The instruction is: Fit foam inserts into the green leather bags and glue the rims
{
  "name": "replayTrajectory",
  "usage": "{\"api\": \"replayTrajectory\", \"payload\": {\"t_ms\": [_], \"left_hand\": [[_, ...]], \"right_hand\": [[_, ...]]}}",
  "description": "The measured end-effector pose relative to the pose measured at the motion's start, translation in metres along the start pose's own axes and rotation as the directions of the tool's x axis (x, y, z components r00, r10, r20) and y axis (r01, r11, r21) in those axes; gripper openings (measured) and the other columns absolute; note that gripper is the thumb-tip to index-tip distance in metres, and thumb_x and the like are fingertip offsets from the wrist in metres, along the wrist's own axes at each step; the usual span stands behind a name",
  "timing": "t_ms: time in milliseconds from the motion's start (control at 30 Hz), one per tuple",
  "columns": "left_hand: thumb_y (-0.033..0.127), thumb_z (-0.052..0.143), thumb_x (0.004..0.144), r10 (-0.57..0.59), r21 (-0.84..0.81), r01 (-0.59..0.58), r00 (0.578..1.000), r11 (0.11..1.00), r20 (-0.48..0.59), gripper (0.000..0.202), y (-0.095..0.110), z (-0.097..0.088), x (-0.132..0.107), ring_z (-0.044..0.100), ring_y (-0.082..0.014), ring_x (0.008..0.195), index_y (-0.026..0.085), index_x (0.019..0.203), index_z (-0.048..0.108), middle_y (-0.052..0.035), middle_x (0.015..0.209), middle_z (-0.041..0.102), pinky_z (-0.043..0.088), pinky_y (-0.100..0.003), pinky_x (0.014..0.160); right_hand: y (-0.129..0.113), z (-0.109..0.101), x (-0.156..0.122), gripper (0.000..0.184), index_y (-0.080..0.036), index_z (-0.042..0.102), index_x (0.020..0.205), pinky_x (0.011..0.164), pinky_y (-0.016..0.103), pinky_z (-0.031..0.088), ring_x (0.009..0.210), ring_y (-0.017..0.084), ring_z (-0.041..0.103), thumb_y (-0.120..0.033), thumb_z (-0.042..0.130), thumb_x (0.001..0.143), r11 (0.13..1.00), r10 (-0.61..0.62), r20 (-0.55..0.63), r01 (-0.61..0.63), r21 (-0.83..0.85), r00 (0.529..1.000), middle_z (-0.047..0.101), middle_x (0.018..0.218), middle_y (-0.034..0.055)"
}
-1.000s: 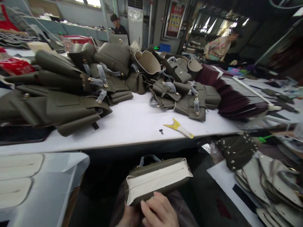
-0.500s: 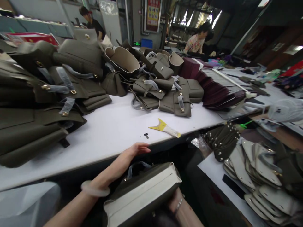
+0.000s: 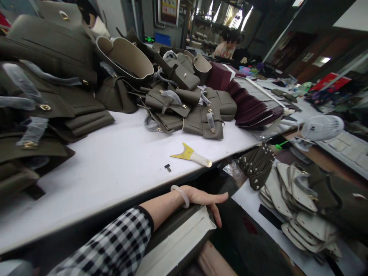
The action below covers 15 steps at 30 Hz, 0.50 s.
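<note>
A dark olive handbag (image 3: pixel 184 220) with a long off-white face (image 3: pixel 175 245) leans at a slant below the table's front edge, close to my body. My left hand (image 3: pixel 205 197) reaches over its upper right corner, thumb stretched out and fingers apart, bent down past the corner. A pale bangle (image 3: pixel 181 195) circles that wrist. From below, my right hand (image 3: pixel 207 251) holds the bag at its lower right side; its fingers are hidden behind the bag. On the table beyond lie a yellow forked tool (image 3: pixel 191 154) with a wrapped handle and a small dark piece (image 3: pixel 168 167).
Olive handbags (image 3: pixel 201 119) with plastic-wrapped handles are heaped on the white table (image 3: pixel 115 165). Maroon sheets (image 3: pixel 255 103) are stacked behind. On the right are off-white flaps (image 3: pixel 283 188), studded olive pieces (image 3: pixel 255 165) and a fan (image 3: pixel 323 126). A person (image 3: pixel 225 50) is at the back.
My left hand has moved right and down, from above the bag's handle to over its right corner. My view has shifted, and my checked sleeve now shows. The right hand stays at the bag's underside.
</note>
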State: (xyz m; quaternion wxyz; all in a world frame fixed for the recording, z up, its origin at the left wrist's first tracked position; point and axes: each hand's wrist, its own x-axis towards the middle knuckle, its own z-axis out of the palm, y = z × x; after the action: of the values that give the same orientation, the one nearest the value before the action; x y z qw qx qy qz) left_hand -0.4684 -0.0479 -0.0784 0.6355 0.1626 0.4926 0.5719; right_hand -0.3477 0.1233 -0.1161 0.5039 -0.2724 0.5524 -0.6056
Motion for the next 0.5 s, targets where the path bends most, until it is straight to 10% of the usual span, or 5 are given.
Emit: {"api": "replayTrajectory", "payload": {"t_ms": [67,167,367,500], "left_hand": [[0.091,0.023,0.073,0.014,-0.012,-0.013,1.0,1.0,0.019,0.092,-0.003,-0.002,0.0,0.064,-0.0206,0.07,0.019,0.096,0.075,-0.0066,0.078,0.069,0.052,-0.031,0.066],[0.09,0.025,0.074,0.017,-0.044,-0.016,1.0,0.999,0.017,0.089,-0.005,-0.004,-0.001,0.064,-0.0203,0.07,0.021,0.1,0.074,-0.0052,0.081,0.069,0.051,-0.03,0.065],[0.088,0.026,0.076,0.04,-0.008,-0.04,0.995,0.999,0.095,0.088,-0.004,-0.005,-0.008,0.064,-0.0215,0.075,0.019,0.105,0.073,-0.0058,0.085,0.069,0.052,-0.031,0.07],[0.085,0.028,0.079,0.047,0.002,-0.048,0.99,0.999,0.135,0.08,-0.005,-0.007,-0.008,0.063,-0.018,0.07,0.021,0.097,0.073,-0.0028,0.081,0.067,0.052,-0.028,0.07]], "right_hand": [[-0.002,0.007,0.001,0.049,-0.022,0.061,0.126,0.085,0.04,0.057,0.125,0.02,0.056,-0.023,0.024,0.094,0.841,0.336,-0.303,-0.139,0.522,0.892,0.063,0.131,0.0065],[-0.005,0.017,0.001,0.047,-0.023,0.063,0.124,0.091,0.038,0.054,0.128,0.018,0.052,-0.022,0.03,0.09,0.426,0.723,-0.319,-0.032,0.904,0.613,0.06,0.135,0.0054],[-0.016,0.001,-0.009,0.047,-0.029,0.059,0.129,0.103,0.047,0.048,0.132,0.022,0.048,-0.046,0.031,0.096,0.889,0.431,-0.278,-0.35,0.296,0.859,0.056,0.139,0.0047],[-0.039,-0.038,-0.002,0.051,-0.027,0.062,0.123,0.09,0.046,0.053,0.116,0.024,0.059,-0.062,0.044,0.091,0.916,0.303,-0.186,-0.34,-0.214,0.935,0.064,0.127,0.0086]]}}
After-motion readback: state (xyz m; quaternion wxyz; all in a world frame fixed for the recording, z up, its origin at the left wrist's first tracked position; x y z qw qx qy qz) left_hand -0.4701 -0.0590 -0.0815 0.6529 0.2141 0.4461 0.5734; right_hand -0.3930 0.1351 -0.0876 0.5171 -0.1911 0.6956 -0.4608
